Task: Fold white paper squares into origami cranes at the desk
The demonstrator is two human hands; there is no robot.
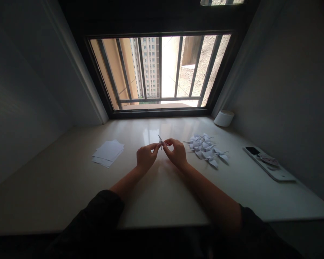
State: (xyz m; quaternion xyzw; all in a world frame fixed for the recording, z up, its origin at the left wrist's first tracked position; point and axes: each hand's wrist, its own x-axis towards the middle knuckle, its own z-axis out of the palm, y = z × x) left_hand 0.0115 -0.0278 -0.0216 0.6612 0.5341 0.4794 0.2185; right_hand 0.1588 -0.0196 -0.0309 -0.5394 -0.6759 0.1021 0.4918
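Observation:
Between my two hands, a little above the white ledge (151, 194), is a small folded paper crane (160, 139) with one thin point sticking up. My left hand (147, 156) pinches it from the left, thumb and forefinger closed. From the right, my right hand (176, 153) pinches it as well, its fingers curled. The fingertips cover much of the folded paper. To the right of my right hand lies a pile of several white paper cranes (203, 145). A loose stack of square white paper sheets (109, 153) lies left of my left hand.
A phone in a pale case (270, 165) lies near the right wall. At the back right corner stands a white cylinder (224, 118). A barred window with a dark frame (162, 114) is behind the ledge, whose front edge runs below my forearms.

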